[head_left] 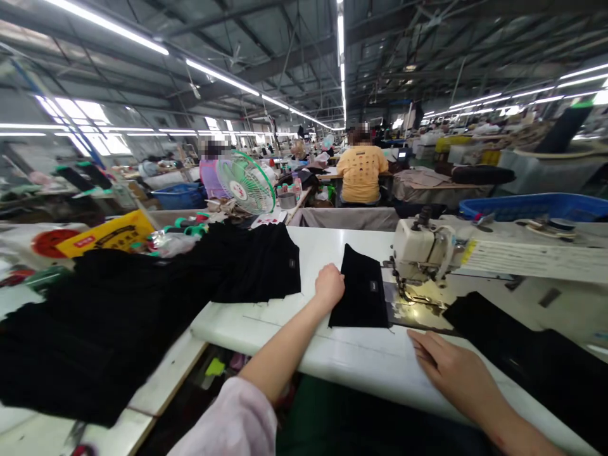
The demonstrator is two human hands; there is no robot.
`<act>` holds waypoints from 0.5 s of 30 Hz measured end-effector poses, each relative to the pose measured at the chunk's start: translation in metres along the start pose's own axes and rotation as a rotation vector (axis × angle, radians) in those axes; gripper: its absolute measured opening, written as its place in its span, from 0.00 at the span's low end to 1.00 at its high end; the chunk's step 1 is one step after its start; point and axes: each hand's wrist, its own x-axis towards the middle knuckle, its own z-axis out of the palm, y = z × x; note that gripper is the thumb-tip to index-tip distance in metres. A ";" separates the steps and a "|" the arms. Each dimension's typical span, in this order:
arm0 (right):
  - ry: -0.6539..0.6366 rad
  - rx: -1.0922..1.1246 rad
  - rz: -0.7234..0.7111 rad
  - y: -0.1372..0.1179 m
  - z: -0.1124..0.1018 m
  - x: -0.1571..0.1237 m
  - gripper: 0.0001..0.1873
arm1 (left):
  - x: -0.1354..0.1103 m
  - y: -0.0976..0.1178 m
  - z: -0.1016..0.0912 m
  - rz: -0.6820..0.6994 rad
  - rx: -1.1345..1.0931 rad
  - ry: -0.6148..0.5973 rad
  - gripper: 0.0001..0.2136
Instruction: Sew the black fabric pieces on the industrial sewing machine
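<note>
Careful: clenched left hand (329,285) pins the black piece (361,296); flat, empty right hand (451,367) nears the table's front edge; cloth could bunch under the needle.

Fabric piece (360,288) lies on table (332,354), left of sewing machine (422,250).

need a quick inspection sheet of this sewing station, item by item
surface: white table, mostly bare in front.
job's things: small black fabric piece lies flat beside the sewing machine.
clutter: black garment pile on the left; more black fabric on the right; yellow bag.
hands: left hand closed, on the piece's left edge; right hand flat on the table, holding nothing.
cables: nothing seen.
surroundings: fan, blue bin, a seated person in a yellow shirt.
</note>
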 end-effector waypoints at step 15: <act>-0.396 -0.008 0.296 -0.016 -0.049 0.031 0.08 | 0.018 -0.040 -0.122 0.092 0.298 0.437 0.27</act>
